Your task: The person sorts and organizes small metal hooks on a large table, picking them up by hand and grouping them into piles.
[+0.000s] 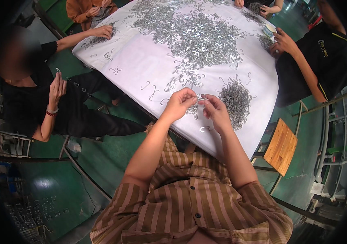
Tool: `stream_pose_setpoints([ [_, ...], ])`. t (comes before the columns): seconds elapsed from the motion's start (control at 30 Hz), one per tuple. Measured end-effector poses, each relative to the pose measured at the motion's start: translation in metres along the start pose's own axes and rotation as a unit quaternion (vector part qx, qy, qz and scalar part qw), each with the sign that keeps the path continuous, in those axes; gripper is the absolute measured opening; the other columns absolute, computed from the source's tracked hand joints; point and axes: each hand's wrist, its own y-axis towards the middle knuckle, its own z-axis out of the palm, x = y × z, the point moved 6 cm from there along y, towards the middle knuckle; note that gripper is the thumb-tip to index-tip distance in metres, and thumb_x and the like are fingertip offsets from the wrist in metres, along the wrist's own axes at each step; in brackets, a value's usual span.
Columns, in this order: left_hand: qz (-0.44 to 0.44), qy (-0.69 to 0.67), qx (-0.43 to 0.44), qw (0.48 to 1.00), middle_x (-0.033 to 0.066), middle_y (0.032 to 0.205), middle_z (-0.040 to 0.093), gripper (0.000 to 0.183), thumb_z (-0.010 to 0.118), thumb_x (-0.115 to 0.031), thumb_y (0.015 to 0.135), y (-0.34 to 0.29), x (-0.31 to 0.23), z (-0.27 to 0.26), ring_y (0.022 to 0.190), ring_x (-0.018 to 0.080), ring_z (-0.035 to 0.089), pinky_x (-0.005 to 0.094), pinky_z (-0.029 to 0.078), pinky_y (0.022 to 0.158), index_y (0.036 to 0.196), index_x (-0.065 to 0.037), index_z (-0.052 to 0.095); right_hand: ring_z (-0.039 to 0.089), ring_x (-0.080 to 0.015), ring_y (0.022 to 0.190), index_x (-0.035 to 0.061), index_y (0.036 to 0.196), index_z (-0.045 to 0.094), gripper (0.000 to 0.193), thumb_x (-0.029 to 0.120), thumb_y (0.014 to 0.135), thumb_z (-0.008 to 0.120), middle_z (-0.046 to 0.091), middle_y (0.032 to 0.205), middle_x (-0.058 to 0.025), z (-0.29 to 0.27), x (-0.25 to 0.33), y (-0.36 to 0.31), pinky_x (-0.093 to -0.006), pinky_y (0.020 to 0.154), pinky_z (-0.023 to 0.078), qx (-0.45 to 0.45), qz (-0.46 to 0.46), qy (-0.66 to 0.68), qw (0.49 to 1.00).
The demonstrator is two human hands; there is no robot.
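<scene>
Over the near edge of the white-covered table, my left hand (pixel 180 105) and my right hand (pixel 215 112) meet with fingertips pinched. Between them is a small shiny metal hook (pixel 200 98), gripped from both sides; its exact shape is partly covered by the fingers. Just right of my right hand lies a dense pile of darker metal hooks (pixel 235 101). A loose hook (pixel 206 129) rests near the table edge below my hands. More bent hooks (pixel 154 92) are scattered to the left of my left hand.
A large heap of shiny hooks (pixel 206 38) covers the middle of the white tabletop (pixel 130 53). Co-workers sit around it: one on the left raises a hook in a hand (pixel 57 89), another's hand (pixel 285 42) is at the right. A wooden stool (pixel 281 147) stands at right.
</scene>
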Motion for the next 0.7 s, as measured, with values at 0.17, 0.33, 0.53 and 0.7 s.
stream_pose_setpoints([
  [0.17, -0.01, 0.002, -0.009, 1.0, -0.0005, 0.083, 0.062, 0.005, 0.062, -0.005, 0.09, 0.0, 0.005, 0.007, 0.069, 0.0053, 0.054, 0.0203, 0.045, 0.065, 0.093, -0.002, 0.06, 0.051, -0.0062, 0.058, -0.0004, 0.103, 0.059, 0.016, 0.011, 0.092, 0.061, 0.063, 0.075, -0.0031, -0.002, -0.019, 0.006, -0.0199, 0.049, 0.038, 0.043, 0.061, 0.068, 0.995],
  [0.33, -0.048, 0.258, -0.049, 0.964, 0.0012, 0.078, 0.063, 0.009, 0.069, -0.006, 0.083, -0.007, -0.001, -0.006, 0.064, 0.0061, 0.052, 0.0218, 0.045, 0.062, 0.089, -0.001, 0.065, 0.051, -0.0067, 0.055, -0.0009, 0.096, 0.061, 0.01, 0.006, 0.089, 0.063, 0.062, 0.073, -0.0038, -0.018, -0.017, 0.01, -0.0205, 0.048, 0.039, -0.051, 0.003, 0.015, 0.999],
  [0.53, 0.003, 0.429, -0.264, 0.864, 0.0134, 0.086, 0.065, 0.02, 0.074, -0.016, 0.076, -0.002, -0.021, -0.064, 0.079, 0.0293, 0.062, 0.0396, 0.05, 0.073, 0.092, -0.004, 0.069, 0.055, -0.0071, 0.057, -0.0016, 0.091, 0.063, 0.006, 0.004, 0.087, 0.063, 0.062, 0.072, -0.0041, -0.017, -0.004, 0.005, -0.0208, 0.052, 0.044, -0.088, -0.1, -0.127, 0.983],
  [0.7, 0.093, 0.53, -0.274, 0.797, 0.0146, 0.086, 0.063, 0.02, 0.074, -0.021, 0.076, 0.022, 0.0, -0.082, 0.089, 0.0321, 0.06, 0.0431, 0.046, 0.083, 0.088, -0.006, 0.071, 0.06, -0.0141, 0.061, 0.0012, 0.089, 0.065, 0.007, 0.007, 0.086, 0.062, 0.065, 0.073, -0.0086, -0.014, 0.009, 0.0, -0.0272, 0.058, 0.048, -0.128, -0.207, -0.211, 0.947],
])
